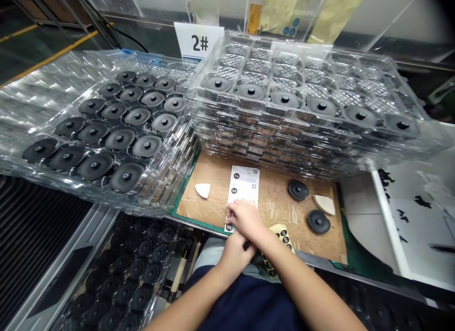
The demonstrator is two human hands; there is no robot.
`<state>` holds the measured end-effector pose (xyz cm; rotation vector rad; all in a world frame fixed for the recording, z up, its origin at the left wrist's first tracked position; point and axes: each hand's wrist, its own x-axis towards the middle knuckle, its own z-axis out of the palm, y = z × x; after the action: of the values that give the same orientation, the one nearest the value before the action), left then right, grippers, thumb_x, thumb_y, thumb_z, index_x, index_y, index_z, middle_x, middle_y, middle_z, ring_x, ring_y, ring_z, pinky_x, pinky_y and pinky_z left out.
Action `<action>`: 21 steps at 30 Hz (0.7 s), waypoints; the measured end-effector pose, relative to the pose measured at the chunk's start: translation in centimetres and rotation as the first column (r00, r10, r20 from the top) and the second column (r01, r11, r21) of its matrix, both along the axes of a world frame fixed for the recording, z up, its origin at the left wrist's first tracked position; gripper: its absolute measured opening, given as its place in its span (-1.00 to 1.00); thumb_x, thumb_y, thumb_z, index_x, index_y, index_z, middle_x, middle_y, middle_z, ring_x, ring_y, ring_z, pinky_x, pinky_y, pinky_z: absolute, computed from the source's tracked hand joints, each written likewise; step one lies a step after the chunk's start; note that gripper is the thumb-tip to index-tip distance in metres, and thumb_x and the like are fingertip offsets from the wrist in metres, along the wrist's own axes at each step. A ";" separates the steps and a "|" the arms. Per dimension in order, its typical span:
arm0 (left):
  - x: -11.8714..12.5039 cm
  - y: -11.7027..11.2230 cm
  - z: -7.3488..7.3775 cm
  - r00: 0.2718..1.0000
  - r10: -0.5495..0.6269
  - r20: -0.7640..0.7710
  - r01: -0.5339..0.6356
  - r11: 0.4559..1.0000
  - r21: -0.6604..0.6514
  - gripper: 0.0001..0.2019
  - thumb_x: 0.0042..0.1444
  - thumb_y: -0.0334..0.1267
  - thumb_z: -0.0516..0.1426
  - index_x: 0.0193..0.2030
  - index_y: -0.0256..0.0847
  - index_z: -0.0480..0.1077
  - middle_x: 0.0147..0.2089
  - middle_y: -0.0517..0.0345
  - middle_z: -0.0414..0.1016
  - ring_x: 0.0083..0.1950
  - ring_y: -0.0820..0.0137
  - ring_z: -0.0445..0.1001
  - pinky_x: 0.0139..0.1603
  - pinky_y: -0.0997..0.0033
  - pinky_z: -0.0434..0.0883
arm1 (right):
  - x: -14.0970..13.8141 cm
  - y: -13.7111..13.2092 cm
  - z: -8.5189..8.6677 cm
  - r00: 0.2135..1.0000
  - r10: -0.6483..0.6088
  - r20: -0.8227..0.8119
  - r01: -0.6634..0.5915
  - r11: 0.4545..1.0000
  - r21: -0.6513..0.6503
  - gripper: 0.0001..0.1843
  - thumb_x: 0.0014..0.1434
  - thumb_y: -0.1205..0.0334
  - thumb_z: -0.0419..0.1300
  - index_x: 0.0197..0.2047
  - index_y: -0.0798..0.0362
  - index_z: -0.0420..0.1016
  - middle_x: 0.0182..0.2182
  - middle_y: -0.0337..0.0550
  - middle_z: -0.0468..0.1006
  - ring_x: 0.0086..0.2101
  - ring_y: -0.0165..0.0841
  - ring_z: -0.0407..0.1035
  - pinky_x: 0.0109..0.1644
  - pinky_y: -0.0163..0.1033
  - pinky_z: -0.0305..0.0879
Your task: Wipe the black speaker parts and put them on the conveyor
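Observation:
My right hand (245, 218) rests on the lower end of a white sticker sheet (246, 183) that carries round black labels. Its fingers are curled and pinch at the sheet's left edge. My left hand (232, 254) sits just below it at the bench edge, closed around something dark that I cannot make out. Under my right forearm lies a yellowish sheet (284, 234) with more round black labels. Two loose black discs (297, 190) (318, 221) lie on the cardboard mat (277, 203) to the right.
A stack of clear trays with black discs (106, 132) stands at the left, and a taller stack (302, 108) behind the mat. White wedge-shaped pieces (203, 190) (324, 204) lie on the mat. A "2#" sign (199, 41) stands behind. Another tray of discs (131, 274) sits below left.

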<state>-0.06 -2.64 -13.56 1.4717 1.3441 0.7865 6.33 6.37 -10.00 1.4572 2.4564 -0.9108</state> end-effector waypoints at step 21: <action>-1.8 -1.8 4.0 0.987 -0.129 0.099 0.125 0.991 0.050 -0.89 0.10 -0.36 0.06 -0.38 -0.22 0.42 -0.21 -0.02 0.54 -0.14 0.35 0.49 -0.08 0.37 0.41 | 6.8 -1.2 1.6 0.981 0.082 -0.176 -0.065 0.993 0.096 -0.52 0.00 0.14 0.30 0.02 0.01 0.40 0.04 0.01 0.35 0.04 -0.16 0.18 0.10 -0.05 0.09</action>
<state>-1.83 -4.49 -9.59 1.5149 1.1522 0.8015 13.11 5.17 -8.36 1.3549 2.6939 -0.9680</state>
